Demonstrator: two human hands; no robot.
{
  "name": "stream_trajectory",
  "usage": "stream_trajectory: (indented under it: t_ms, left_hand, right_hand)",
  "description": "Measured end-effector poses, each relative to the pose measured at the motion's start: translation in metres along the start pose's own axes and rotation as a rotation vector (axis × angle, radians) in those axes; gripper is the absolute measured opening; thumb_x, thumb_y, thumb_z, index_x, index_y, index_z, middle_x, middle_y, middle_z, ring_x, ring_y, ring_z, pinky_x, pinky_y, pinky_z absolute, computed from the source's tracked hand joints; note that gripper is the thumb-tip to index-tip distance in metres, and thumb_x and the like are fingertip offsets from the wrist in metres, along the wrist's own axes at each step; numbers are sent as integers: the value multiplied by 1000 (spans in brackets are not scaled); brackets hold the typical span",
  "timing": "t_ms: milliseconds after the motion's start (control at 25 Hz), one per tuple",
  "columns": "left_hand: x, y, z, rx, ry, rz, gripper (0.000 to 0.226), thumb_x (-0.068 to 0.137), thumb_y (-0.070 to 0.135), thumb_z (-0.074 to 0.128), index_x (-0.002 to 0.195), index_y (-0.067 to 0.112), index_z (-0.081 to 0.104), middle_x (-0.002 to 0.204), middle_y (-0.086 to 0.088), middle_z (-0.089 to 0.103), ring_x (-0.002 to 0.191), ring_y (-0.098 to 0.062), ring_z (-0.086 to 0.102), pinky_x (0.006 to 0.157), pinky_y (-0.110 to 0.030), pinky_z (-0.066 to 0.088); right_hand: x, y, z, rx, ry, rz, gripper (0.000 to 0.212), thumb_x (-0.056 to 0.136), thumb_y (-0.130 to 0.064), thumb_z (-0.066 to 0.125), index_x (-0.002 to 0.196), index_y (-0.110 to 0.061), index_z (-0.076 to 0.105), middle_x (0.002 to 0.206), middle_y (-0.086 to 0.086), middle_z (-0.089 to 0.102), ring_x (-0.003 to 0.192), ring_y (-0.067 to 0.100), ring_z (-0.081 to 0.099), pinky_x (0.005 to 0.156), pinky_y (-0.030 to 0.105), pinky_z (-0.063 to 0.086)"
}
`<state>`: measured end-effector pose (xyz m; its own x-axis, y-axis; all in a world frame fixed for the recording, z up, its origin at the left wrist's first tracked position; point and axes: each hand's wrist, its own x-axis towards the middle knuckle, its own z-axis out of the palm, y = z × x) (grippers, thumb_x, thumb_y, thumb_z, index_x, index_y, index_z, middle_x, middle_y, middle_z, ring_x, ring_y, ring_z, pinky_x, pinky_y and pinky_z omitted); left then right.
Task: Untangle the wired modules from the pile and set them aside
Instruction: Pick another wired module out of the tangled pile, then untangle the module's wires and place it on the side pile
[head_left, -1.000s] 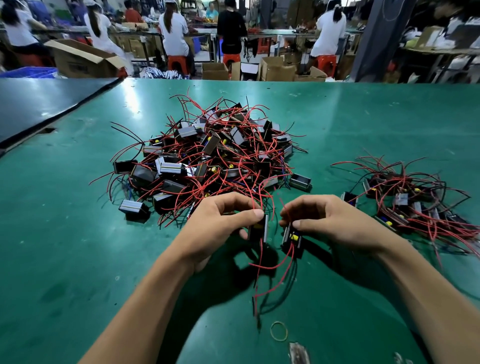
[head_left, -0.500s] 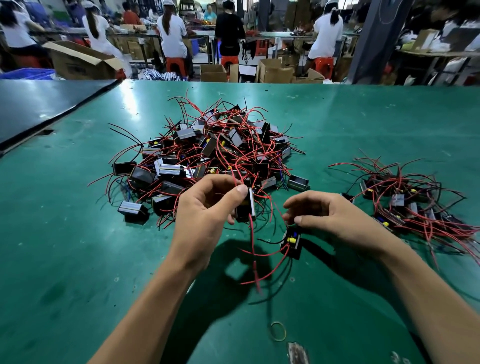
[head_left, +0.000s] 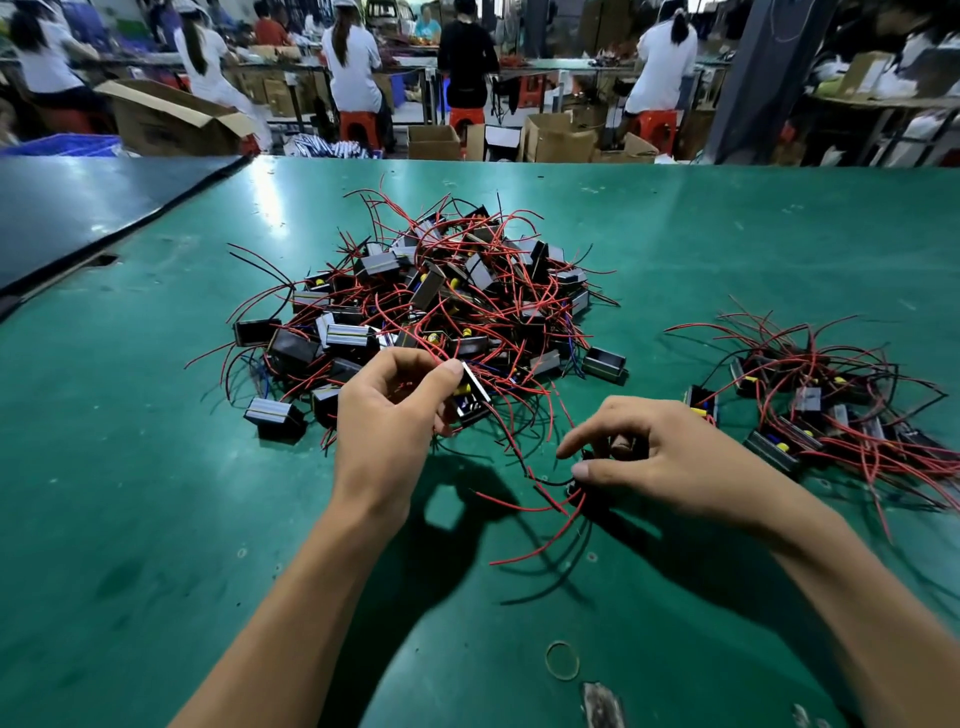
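Several workers (head_left: 353, 67) sit beyond green table (head_left: 156, 467) bearing tangled module pile (head_left: 441, 301).

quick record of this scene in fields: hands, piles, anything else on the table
surface: green table
main pile: tangled wired modules, table centre
set-aside pile: smaller group on the right, apart from the main pile
left hand: grips first module at the main pile's near edge
right hand: pinches second module, mostly hidden under the fingers
other: rubber band lying near the front edge
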<state>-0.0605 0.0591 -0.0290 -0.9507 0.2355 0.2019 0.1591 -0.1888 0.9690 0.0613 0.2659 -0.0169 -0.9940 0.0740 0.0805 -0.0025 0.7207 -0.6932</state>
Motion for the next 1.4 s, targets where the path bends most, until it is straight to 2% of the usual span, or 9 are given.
stream_trajectory:
  t_ms: [240, 440, 680, 800, 920, 1080, 1200, 1280, 1400]
  left_hand:
    - [-1, -2, 0, 30, -69, 12, 8, 85, 13, 75, 83, 12, 67, 68, 1, 66, 55, -11, 54, 50, -20, 47]
    - [1, -2, 0, 26, -63, -8, 10, 84, 12, 76, 83, 8, 67, 65, 1, 66, 55, -10, 56, 52, -22, 50]
    - [-3, 11, -2, 68, -141, -248, 15, 83, 2, 74, 78, 1, 59, 66, -9, 70, 58, -23, 71, 52, -22, 54]
    - [-5, 19, -4, 95, -238, -351, 20, 82, -2, 74, 76, 0, 55, 64, -15, 70, 61, -33, 73, 48, -24, 55]
    - [-8, 23, -9, 273, -341, -421, 32, 78, 9, 81, 71, 5, 50, 54, -14, 61, 51, -27, 69, 40, -21, 47]
    - [-9, 26, -17, 527, -435, -483, 45, 75, 21, 85, 70, 7, 42, 52, -20, 57, 44, -36, 65, 34, -27, 46]
    - [-9, 34, -21, 553, -514, -441, 45, 76, 30, 83, 78, 2, 48, 52, -14, 59, 34, -28, 57, 31, -23, 40]
    - [-11, 38, -13, 454, -588, -288, 30, 78, 28, 82, 87, 9, 61, 57, -5, 62, 39, -22, 56, 35, -22, 41]
    - [-20, 30, 3, 550, -641, 135, 19, 76, 23, 85, 90, 25, 73, 77, 10, 68, 68, -2, 59, 66, -16, 46]
  right_hand:
    - [-2, -4, 3, 10, -99, 37, 10, 83, -28, 81, 88, -37, 80, 82, -11, 50, 71, 0, 52, 66, 12, 38]
    - [-3, -8, 0, 26, -197, 82, 26, 80, -8, 75, 76, -34, 77, 85, -20, 50, 78, 14, 57, 71, 26, 48]
    - [-3, -4, -2, 38, -242, 77, 11, 69, -22, 72, 78, -29, 75, 94, -12, 52, 91, 20, 59, 87, 41, 51]
    - [-2, 3, -4, 23, -151, 48, 14, 79, -21, 84, 80, -31, 74, 111, -10, 57, 102, 10, 60, 96, 32, 48]
    - [0, 6, -8, -5, -126, 39, 13, 80, -24, 84, 83, -34, 75, 131, -18, 54, 118, -6, 53, 105, 22, 38]
    - [-1, 7, -8, 59, -166, 46, 16, 80, -22, 84, 83, -35, 76, 120, -21, 67, 113, -10, 55, 102, 24, 41]
    - [0, 8, -7, 83, -153, 45, 13, 80, -21, 84, 85, -31, 77, 116, -19, 70, 111, -9, 58, 101, 26, 44]
    - [1, 10, -7, 91, -124, 44, 12, 80, -18, 84, 86, -27, 78, 113, -17, 72, 108, -9, 60, 99, 24, 45]
    - [1, 9, -5, 111, -99, 33, 10, 80, -18, 84, 87, -23, 78, 105, -18, 73, 106, -9, 61, 97, 25, 46]
